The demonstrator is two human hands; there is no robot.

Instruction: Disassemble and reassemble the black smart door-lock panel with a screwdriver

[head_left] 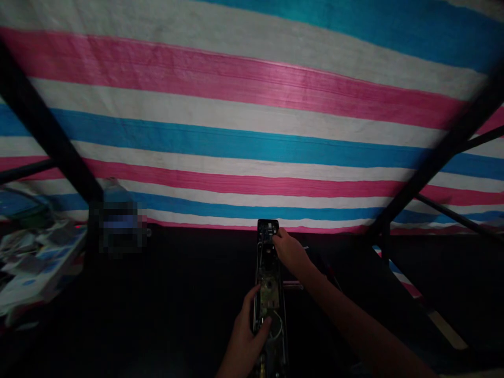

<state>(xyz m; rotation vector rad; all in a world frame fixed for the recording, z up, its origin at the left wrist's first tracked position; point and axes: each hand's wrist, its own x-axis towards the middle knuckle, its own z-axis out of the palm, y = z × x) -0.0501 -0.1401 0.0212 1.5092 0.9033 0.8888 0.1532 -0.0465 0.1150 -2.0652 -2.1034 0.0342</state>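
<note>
Long narrow black-framed device with exposed inner parts (270,295) lies under both hands; lower part straddled by spread left thumb and fingers (252,331), far end touched by curled right fingers (280,242), grip unclear.

Beyond the left hand (249,331) and right hand (289,253) hangs a striped sheet (252,142), plastic-looking, creased, with a soft sheen. Beneath them, the long housing (268,221) has smooth, faintly shiny edges around a dull, metallic-looking plate (270,293); the surrounding dark surface (189,304) looks matt.
</note>
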